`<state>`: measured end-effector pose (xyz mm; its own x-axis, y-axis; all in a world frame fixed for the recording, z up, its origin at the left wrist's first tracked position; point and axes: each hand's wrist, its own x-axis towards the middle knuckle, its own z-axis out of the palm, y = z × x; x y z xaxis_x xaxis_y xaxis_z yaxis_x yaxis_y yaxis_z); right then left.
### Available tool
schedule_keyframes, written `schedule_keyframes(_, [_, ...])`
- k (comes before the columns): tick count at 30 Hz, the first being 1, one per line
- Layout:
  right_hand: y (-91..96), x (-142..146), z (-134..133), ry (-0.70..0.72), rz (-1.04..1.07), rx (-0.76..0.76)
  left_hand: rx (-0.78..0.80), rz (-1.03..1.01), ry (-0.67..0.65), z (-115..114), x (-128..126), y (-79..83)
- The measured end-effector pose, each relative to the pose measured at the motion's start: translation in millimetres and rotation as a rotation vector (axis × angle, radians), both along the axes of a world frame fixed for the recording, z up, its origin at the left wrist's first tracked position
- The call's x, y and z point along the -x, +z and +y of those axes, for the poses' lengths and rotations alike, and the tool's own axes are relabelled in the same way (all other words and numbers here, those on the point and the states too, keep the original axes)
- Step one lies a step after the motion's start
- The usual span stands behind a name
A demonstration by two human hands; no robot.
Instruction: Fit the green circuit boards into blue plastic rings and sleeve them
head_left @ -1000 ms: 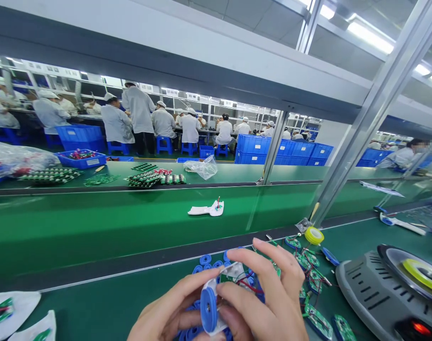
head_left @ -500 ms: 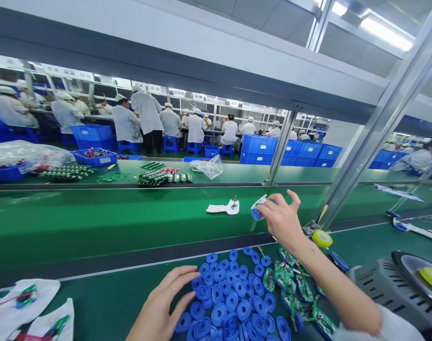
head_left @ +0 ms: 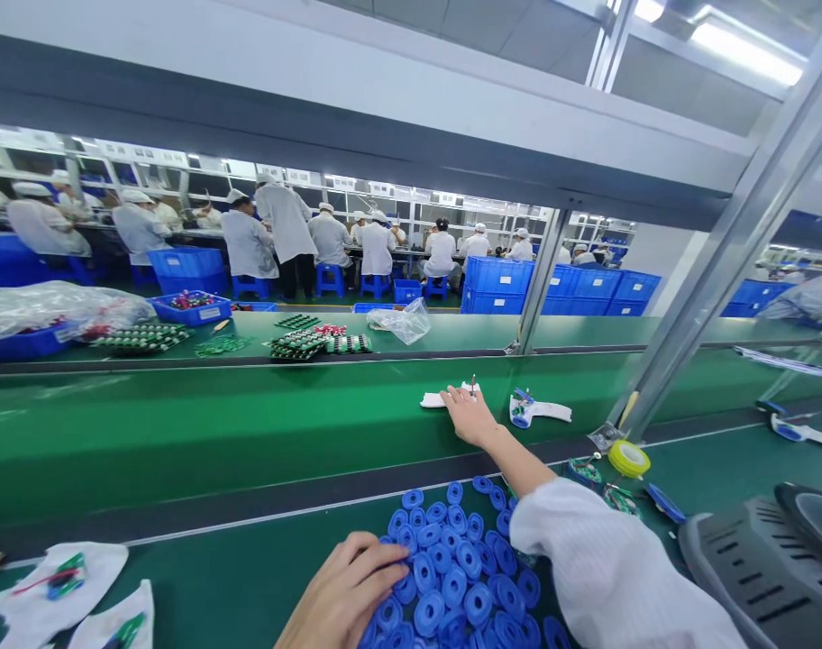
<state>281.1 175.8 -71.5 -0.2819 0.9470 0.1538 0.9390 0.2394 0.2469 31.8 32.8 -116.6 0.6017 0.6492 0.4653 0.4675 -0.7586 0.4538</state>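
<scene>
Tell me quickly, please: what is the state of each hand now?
Left hand: loosely curled at the blue rings; grip unclear.
Right hand: over a white part; grip unclear.

A single camera, worn on the person's head, gives this view. It faces forward and down, looking from above over the near tabletop (head_left: pixel 214 586). Closest to it are the left hand (head_left: pixel 353 581), cut by the lower edge, and the right sleeve (head_left: pixel 607 550), which leads away to the right hand (head_left: pixel 469 415) farther out. Beyond, the green belt (head_left: pixel 181 433) runs across from side to side. The overhead beam (head_left: pixel 316 99) spans the upper part, slanting down toward the right; beneath it the view reaches deep into the room, where workers (head_left: pixel 377 248) appear small.
</scene>
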Motion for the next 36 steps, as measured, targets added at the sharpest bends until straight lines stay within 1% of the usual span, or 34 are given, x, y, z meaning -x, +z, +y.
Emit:
schedule_keyframes(3, [-7.0, 3.1, 10.9, -0.077, 0.013, 0.024, 0.016, -0.032, -0.042, -0.2, 2.4, 1.3])
schedule_keyframes(6, [-9.6, 0.8, 12.2, -0.112, 0.003, 0.035, 0.049, -0.056, -0.04, -1.5, 3.2, 1.4])
schedule_keyframes(9, [-2.5, -5.8, 5.7, -0.074, -0.021, 0.081, 0.073, -0.078, -0.014, -3.5, 2.6, 1.3])
schedule_keyframes(11, [10.1, -10.0, -6.8, -0.018, -0.03, 0.11, 0.083, -0.086, 0.029, -4.4, 1.8, 1.7])
schedule_keyframes(12, [18.7, -10.8, -17.1, 0.019, -0.029, 0.113, 0.088, -0.087, 0.062, -4.6, 1.3, 2.0])
schedule_keyframes(14, [38.1, -8.6, -47.3, 0.121, -0.016, 0.098, 0.092, -0.081, 0.142, -4.4, 0.2, 2.6])
schedule_keyframes(16, [54.5, -1.1, -88.0, 0.261, 0.004, 0.083, 0.086, -0.094, 0.208, -3.7, -0.8, 3.2])
schedule_keyframes(18, [59.5, 9.3, -131.9, 0.401, 0.016, 0.068, 0.084, -0.132, 0.241, -2.5, -1.1, 3.8])
schedule_keyframes(19, [56.0, 14.6, -151.9, 0.448, 0.02, 0.051, 0.091, -0.155, 0.253, -1.9, -0.9, 4.0])
schedule_keyframes(20, [48.6, 19.8, -169.1, 0.525, 0.018, 0.037, 0.103, -0.175, 0.265, -1.2, -0.4, 4.2])
schedule_keyframes(21, [38.1, 24.6, -182.8, 0.638, 0.055, -0.082, 0.117, -0.191, 0.277, -0.5, 0.3, 4.2])
schedule_keyframes(23, [12.1, 33.2, -199.5, 0.695, 0.166, -0.307, 0.147, -0.217, 0.3, 0.9, 2.3, 3.6])
schedule_keyframes(24, [-0.6, 37.0, -203.2, 0.701, 0.221, -0.402, 0.168, -0.233, 0.305, 1.7, 3.5, 2.9])
schedule_keyframes(26, [-20.3, 43.1, -205.0, 0.694, 0.294, -0.515, 0.223, -0.279, 0.309, 3.5, 6.3, 1.5])
schedule_keyframes(27, [-26.2, 45.2, -204.6, 0.687, 0.316, -0.547, 0.258, -0.298, 0.301, 4.5, 7.9, 0.9])
schedule_keyframes(29, [-29.1, 45.8, -204.2, 0.657, 0.358, -0.585, 0.314, -0.315, 0.283, 6.8, 11.4, 0.7])
schedule_keyframes(31, [-21.4, 38.4, -207.0, 0.642, 0.355, -0.57, 0.322, -0.302, 0.292, 8.8, 14.7, 2.5])
schedule_keyframes(33, [-6.6, 20.2, -213.3, 0.606, 0.308, -0.462, 0.34, -0.28, 0.35, 10.1, 16.7, 6.0])
schedule_keyframes(34, [1.9, 7.4, -217.5, 0.559, 0.28, -0.381, 0.378, -0.289, 0.385, 10.5, 17.0, 8.1])
schedule_keyframes(35, [10.0, -7.1, -222.0, 0.477, 0.269, -0.279, 0.442, -0.308, 0.408, 10.7, 16.8, 10.3])
schedule_keyframes(36, [17.1, -22.2, -226.5, 0.366, 0.276, -0.193, 0.515, -0.348, 0.428, 10.8, 16.1, 12.5])
